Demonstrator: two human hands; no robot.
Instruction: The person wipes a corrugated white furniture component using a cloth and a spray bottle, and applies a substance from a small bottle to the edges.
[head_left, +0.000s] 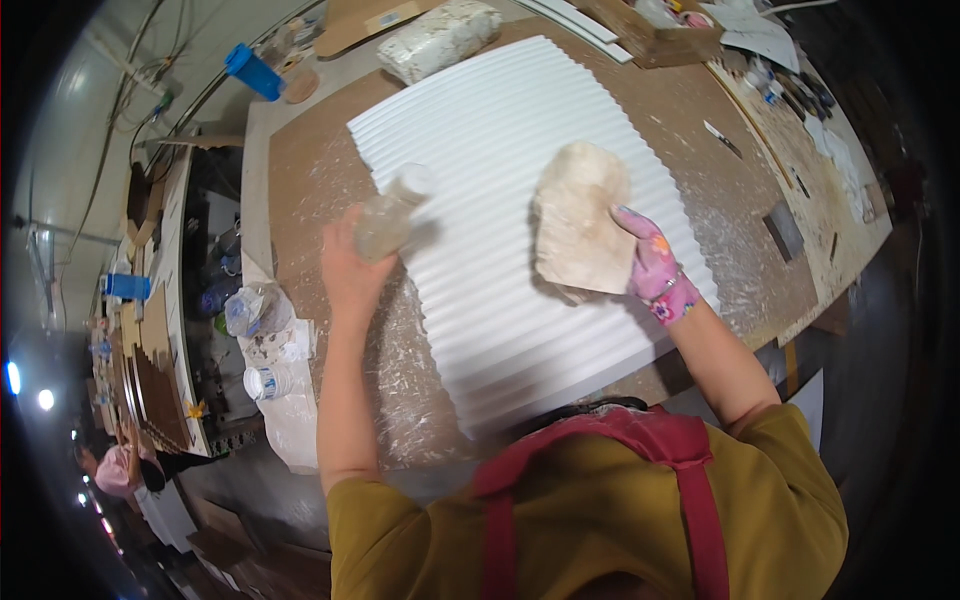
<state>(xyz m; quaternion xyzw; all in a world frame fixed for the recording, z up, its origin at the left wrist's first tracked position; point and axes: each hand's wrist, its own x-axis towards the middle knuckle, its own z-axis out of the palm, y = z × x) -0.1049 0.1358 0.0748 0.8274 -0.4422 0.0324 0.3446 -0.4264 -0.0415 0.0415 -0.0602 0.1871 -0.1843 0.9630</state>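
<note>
A white corrugated panel (500,150) lies across the work table in front of me. Over its left edge, my bare left hand (352,255) grips a small translucent bottle with a pale cap (385,222), tilted and blurred by motion. On the right, my right hand (655,265), in a pink flowered glove, holds a beige cloth pad (582,222) over the ridges. The thumb rests on the pad's edge; the other fingers are hidden under or behind it. Whether the pad touches the panel I cannot tell.
A plastic-wrapped roll (440,40) and a blue bottle (253,72) stand at the table's far side. A knife (722,138) and a dark block (783,232) lie to the right. Plastic jars (266,383) sit at the left edge. Another person (122,470) is far left.
</note>
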